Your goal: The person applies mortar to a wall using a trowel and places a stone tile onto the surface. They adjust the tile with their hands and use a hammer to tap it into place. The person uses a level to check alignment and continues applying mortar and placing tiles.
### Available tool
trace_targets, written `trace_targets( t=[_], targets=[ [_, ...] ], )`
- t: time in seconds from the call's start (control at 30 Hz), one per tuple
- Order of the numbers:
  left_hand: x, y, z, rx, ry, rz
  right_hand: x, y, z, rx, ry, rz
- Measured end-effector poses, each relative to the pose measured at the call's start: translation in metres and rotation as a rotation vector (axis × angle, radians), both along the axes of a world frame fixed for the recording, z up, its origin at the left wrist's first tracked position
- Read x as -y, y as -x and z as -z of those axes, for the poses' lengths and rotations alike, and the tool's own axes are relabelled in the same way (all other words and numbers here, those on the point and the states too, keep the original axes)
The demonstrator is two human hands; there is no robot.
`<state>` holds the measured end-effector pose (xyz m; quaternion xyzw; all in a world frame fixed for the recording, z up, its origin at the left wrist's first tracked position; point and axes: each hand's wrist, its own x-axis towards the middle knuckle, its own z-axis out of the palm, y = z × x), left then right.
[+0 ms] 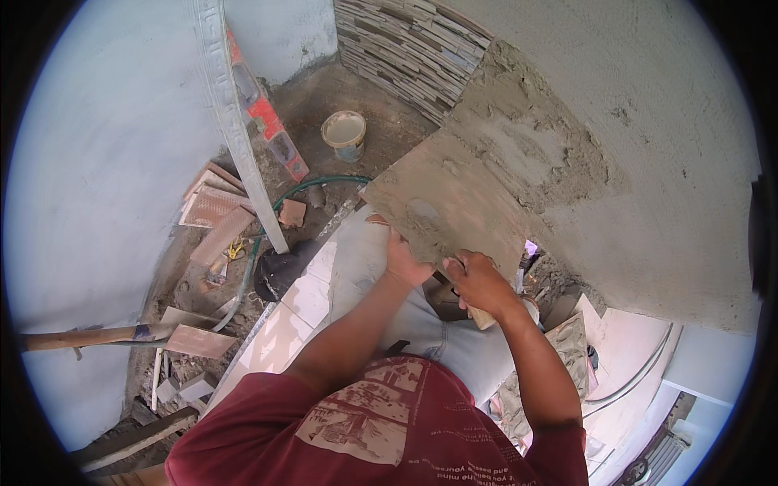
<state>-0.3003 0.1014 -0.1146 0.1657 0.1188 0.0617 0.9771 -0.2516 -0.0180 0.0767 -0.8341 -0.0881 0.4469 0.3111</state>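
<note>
Rough wall [664, 186], mortared tile [442, 198], hands.

The mortar-coated square tile [442, 206] lies against the rough plastered wall [648, 162], below the stacked-stone cladding [409, 44]. The round bucket [344, 134] stands on the ground left of it.

You have one view only, from the left of two fisheye cameras on your head, so nothing is shared with a second picture. It looks steeply down along your chest and knees to the floor, with your forearms entering from the lower edge. Your left hand [403, 261] and right hand [478, 283] sit close under the lens, near the picture's middle. The mortar-coated tile [454, 202] and the rendered wall [648, 162] fill the upper right, very near. Straight edges, like the long metal straightedge [235, 121], bend toward the dark round rim.
</note>
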Motion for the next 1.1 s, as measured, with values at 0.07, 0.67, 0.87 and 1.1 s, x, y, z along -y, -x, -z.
trace_targets(
  t=[0.07,0.67,0.87,1.1],
  targets=[
    [0.001,0.002,0.016,0.109,0.372,0.06,-0.041,-0.011,0.013,0.097,-0.026,-0.099],
    [-0.007,-0.01,-0.038,-0.269,0.554,-0.056,0.11,-0.149,0.125,0.227,0.245,0.215],
    [-0.006,-0.013,-0.031,-0.287,0.467,-0.062,0.017,-0.188,0.154,0.351,0.234,0.066],
    [-0.011,-0.016,-0.044,-0.285,0.478,-0.05,-0.022,-0.161,0.084,0.019,0.042,0.007]
  ],
)
